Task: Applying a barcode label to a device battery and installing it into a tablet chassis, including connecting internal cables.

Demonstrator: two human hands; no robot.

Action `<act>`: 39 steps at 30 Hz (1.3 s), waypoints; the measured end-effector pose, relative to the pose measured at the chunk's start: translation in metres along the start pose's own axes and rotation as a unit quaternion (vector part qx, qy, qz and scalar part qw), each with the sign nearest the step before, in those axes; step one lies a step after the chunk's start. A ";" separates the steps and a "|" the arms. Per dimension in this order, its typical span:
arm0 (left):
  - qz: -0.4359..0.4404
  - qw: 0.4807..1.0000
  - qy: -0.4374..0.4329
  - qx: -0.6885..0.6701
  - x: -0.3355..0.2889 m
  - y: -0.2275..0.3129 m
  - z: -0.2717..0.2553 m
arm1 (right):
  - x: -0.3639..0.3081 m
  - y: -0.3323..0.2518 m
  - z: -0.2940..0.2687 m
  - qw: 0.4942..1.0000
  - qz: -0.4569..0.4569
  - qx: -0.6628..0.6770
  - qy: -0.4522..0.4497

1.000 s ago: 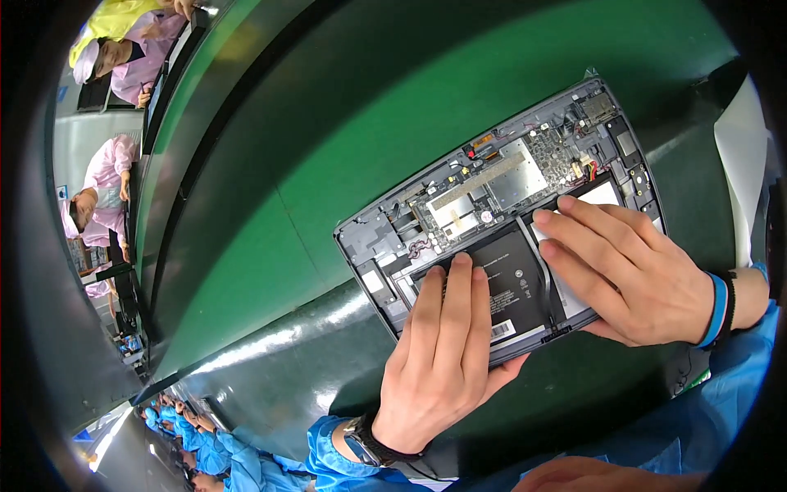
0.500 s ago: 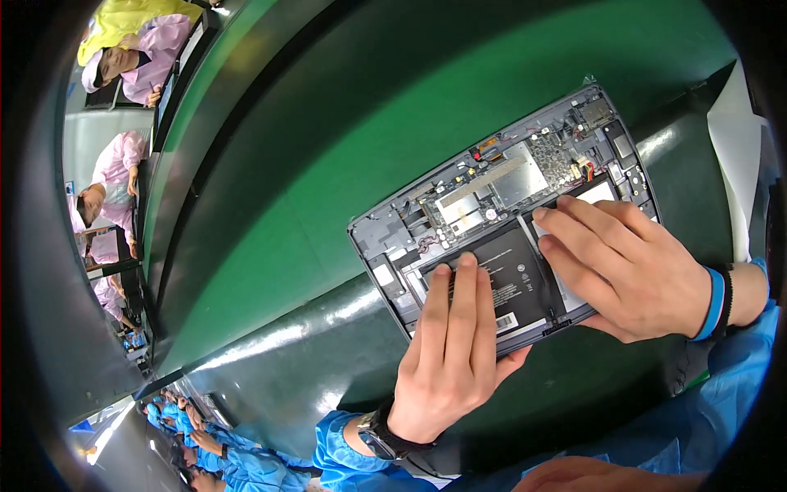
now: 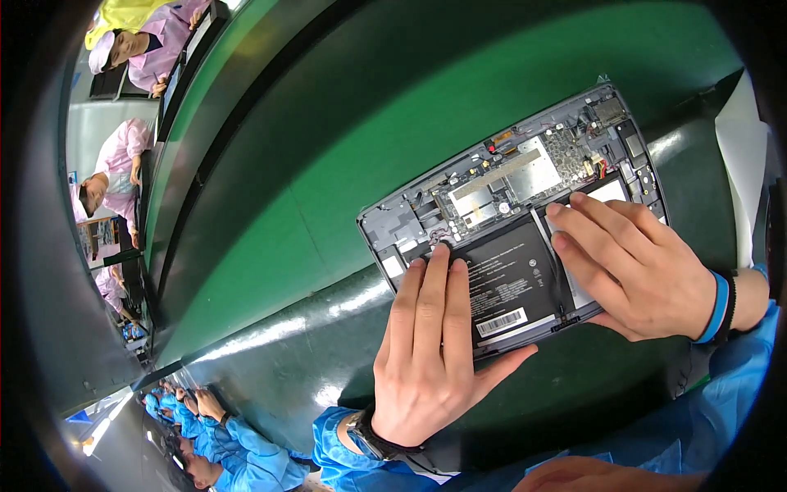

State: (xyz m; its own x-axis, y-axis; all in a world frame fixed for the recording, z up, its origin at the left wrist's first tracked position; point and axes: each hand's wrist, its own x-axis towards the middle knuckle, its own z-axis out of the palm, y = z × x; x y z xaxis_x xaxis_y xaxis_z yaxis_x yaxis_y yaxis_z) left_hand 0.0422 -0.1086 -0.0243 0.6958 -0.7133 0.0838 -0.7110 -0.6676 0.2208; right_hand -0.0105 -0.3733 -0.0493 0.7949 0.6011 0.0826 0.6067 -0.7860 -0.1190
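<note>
An opened laptop-like casing [image 3: 385, 223] lies slanted on the green work surface, its inside facing up. Along its far side runs a circuit board [image 3: 537, 168] with silver shields and thin wires. A flat black battery [image 3: 508, 283] with printed labels fills the near side. My left hand [image 3: 426, 353] rests over the battery's left end, three fingers stretched out flat and the thumb spread away near the front edge. On the right part of the battery area, my right hand [image 3: 639, 275] presses its fingertips down, fingers apart, with its thumb partly hidden at the casing's near edge.
A glossy dark strip [image 3: 270, 340] crosses the green bench [image 3: 328, 180]. White sheet material [image 3: 742, 156] stands at the far right. At the left, people in pink [image 3: 123, 156] sit across the bench, and people in blue [image 3: 246, 451] work at lower left.
My left hand has slid left along the battery, its thumb now spread out and more of the label uncovered. My right hand keeps its place on the casing. The whole view has shifted slightly.
</note>
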 end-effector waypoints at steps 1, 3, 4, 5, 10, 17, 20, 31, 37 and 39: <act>-0.001 1.000 -0.002 0.000 -0.001 -0.001 0.002 | 0.001 0.000 0.003 1.000 -0.002 0.000 0.001; -0.004 1.000 -0.002 -0.006 -0.005 -0.002 0.005 | 0.000 0.000 0.005 1.000 -0.001 0.003 0.002; -0.003 1.000 -0.001 -0.007 -0.005 -0.003 0.005 | 0.000 -0.001 0.004 1.000 0.000 0.004 0.002; -0.004 1.000 0.007 -0.022 -0.006 -0.004 0.006 | 0.000 -0.002 0.004 1.000 0.000 0.003 0.002; -0.006 0.998 0.035 -0.047 -0.005 -0.004 0.004 | 0.000 -0.006 0.001 0.999 0.010 0.041 0.008; 0.008 0.993 -0.008 -0.114 0.003 -0.028 -0.013 | -0.003 0.001 -0.010 0.995 0.022 0.100 -0.011; 0.005 0.991 -0.028 -0.127 0.001 -0.028 -0.016 | -0.005 0.007 -0.016 0.984 0.035 0.173 0.028; 0.015 0.996 -0.048 -0.079 0.009 -0.015 -0.022 | -0.031 0.013 -0.033 0.990 0.067 0.115 0.054; -0.005 0.996 -0.081 -0.025 0.014 -0.003 -0.025 | -0.033 0.015 -0.028 0.989 0.081 0.109 0.058; -0.005 0.996 -0.083 -0.031 0.010 -0.002 -0.025 | -0.032 0.016 -0.027 0.990 0.072 0.111 0.054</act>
State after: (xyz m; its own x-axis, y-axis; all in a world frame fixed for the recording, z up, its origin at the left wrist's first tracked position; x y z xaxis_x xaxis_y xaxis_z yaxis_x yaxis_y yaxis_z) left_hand 0.0534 -0.1085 0.0005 0.6728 -0.7355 -0.0800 -0.6930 -0.6644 0.2801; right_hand -0.0263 -0.4088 -0.0270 0.8760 0.4576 0.1526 0.4809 -0.8040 -0.3498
